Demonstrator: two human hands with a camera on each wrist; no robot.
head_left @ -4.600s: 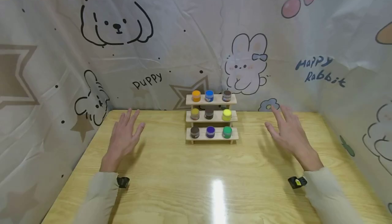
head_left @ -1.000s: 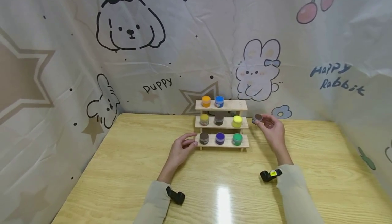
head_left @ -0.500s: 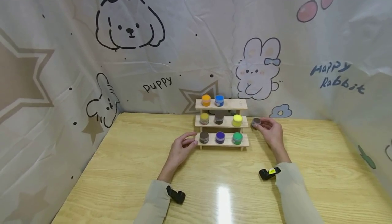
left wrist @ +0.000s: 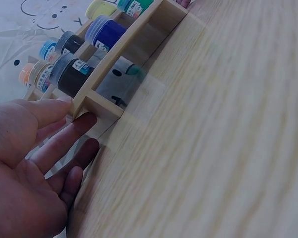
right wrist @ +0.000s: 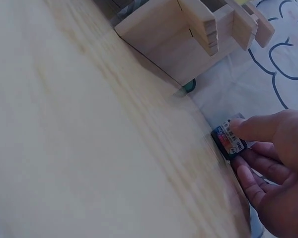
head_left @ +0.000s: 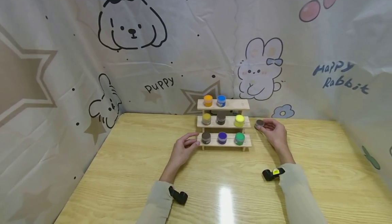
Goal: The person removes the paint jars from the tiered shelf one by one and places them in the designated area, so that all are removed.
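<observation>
A three-tier wooden stand (head_left: 226, 104) holds small paint jars with coloured lids. Beside its right end, my right hand (head_left: 275, 135) pinches a dark-lidded paint jar (head_left: 259, 124) between thumb and fingers, low at the tabletop. In the right wrist view this jar (right wrist: 228, 141) shows a printed label, with the thumb on its side. My left hand (head_left: 180, 152) grips the left end of the bottom tier, thumb tip at the board's (left wrist: 89, 91) corner and fingers behind. Top tier: an orange jar (head_left: 208, 100) and a blue jar (head_left: 221, 100); its right end is bare.
On the middle tier sit an ochre jar (head_left: 206, 119), a dark jar (head_left: 221, 118) and a yellow jar (head_left: 239, 120). Below are a dark jar (head_left: 206, 137), a purple jar (head_left: 222, 137) and a green jar (head_left: 239, 138). Printed cloth (head_left: 211, 20) hangs behind the table (head_left: 137, 169).
The dark-lidded jar has left the top tier's right end and come down beside the stand in my right hand. My left hand has come from the table's left side to the stand's left end.
</observation>
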